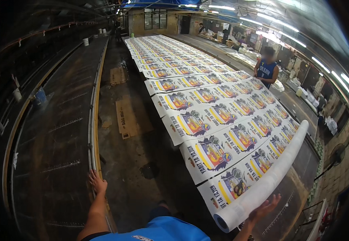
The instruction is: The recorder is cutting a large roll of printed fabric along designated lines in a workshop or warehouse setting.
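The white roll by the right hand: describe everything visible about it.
The white roll is a long tube of wound sheet, paper or film by its look, lying across the near end of the long table. Its open, hollow end points toward the camera. It rests along the edge of the printed sheets. The right hand touches it from below near that end.

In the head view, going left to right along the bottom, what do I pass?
Dark long table → left hand on its yellow edge rail → floor aisle with flattened cardboard → printed white sheets → white roll with right hand under its near end.
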